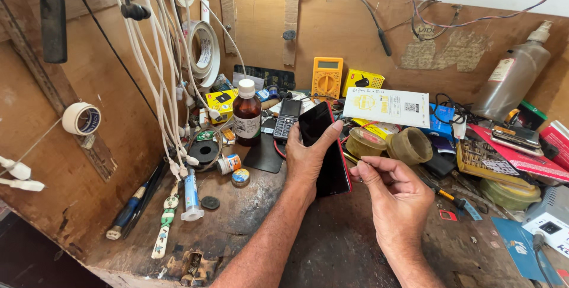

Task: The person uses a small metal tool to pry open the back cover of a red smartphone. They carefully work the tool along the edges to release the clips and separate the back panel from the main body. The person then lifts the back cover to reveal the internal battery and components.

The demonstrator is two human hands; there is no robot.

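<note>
Red-edged and black-faced, a smartphone (323, 148) sits at the centre of the frame, tilted up off the worn wooden tabletop (332, 246) and gripped by the left hand (308, 160), whose fingers wrap its left edge with the thumb lying across the dark screen. The right hand (394, 190) is just beside the phone's right edge, its fingers pinched closed on a thin metal tool (351, 158), perhaps a pin or fine tweezers; the tip points toward the red side of the phone, and whether it touches cannot be told.

Judging by this, the work looks early: the phone appears whole, its screen dark and its casing closed, and no parts from it lie apart that can be made out. Opening or probing the side seems yet to be done.

Behind the hands stand a brown glass bottle (246, 113) with a white cap, a small keypad phone (288, 118) and a yellow multimeter (328, 77). White cables (160, 68) hang at upper left, and a tape roll (81, 118) is fixed at the left.
</note>
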